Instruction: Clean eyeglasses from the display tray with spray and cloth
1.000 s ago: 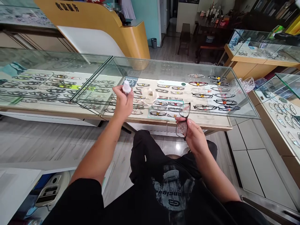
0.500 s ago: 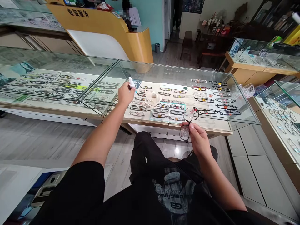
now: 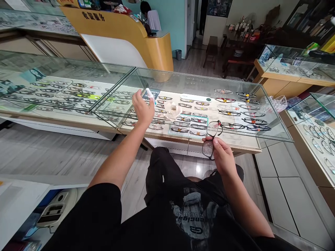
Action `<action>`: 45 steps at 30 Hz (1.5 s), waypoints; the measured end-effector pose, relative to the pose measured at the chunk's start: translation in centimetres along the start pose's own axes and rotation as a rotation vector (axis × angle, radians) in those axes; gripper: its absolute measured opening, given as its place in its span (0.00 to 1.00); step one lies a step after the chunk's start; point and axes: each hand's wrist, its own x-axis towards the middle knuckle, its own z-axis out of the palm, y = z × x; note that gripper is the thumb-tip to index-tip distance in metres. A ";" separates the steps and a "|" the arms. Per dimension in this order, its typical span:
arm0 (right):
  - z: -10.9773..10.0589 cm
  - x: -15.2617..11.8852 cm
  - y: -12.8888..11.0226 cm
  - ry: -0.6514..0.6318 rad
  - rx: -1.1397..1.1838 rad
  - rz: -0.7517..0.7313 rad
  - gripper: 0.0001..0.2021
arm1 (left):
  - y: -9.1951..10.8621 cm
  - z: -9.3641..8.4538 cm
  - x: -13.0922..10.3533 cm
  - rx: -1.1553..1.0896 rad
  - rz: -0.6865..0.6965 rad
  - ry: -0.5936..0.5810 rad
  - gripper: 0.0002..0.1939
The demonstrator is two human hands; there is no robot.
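My right hand (image 3: 224,156) pinches a pair of dark-framed eyeglasses (image 3: 208,149) at the bridge. The glasses hang upright on end, one lens above the other, and the lower lens is speckled with droplets. Over the glass counter, my left hand (image 3: 143,108) has its fingers stretched and the thumb apart. Just beyond its thumb is a small white bottle (image 3: 149,93), slightly tilted and partly hidden by the hand. A crumpled whitish cloth or tissue (image 3: 173,111) lies on the counter glass to the right of that hand.
Rows of eyeglass frames (image 3: 229,113) lie inside the glass display case (image 3: 209,78) before me. Another case (image 3: 314,139) stands at the right. Behind is a yellow cashier counter (image 3: 159,52), with a person (image 3: 145,7) seated beyond it. A plastic bag (image 3: 277,104) sits at the right.
My left hand's fingers have loosened from around the white bottle and stretched out. The bottle leans more now. My right hand keeps the eyeglasses in nearly the same place.
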 end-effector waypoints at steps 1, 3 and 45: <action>-0.1 0.1 0.1 0.001 0.004 0.003 0.13 | 1.2 -0.3 -0.6 0.011 0.056 0.013 0.26; -0.1 0.2 0.3 -0.004 0.007 0.010 0.12 | 4.0 -0.6 -1.6 0.023 0.168 -0.144 0.17; 0.8 0.6 1.3 -0.089 0.004 0.002 0.12 | 0.9 -6.0 -1.7 -0.308 -0.859 -1.171 0.30</action>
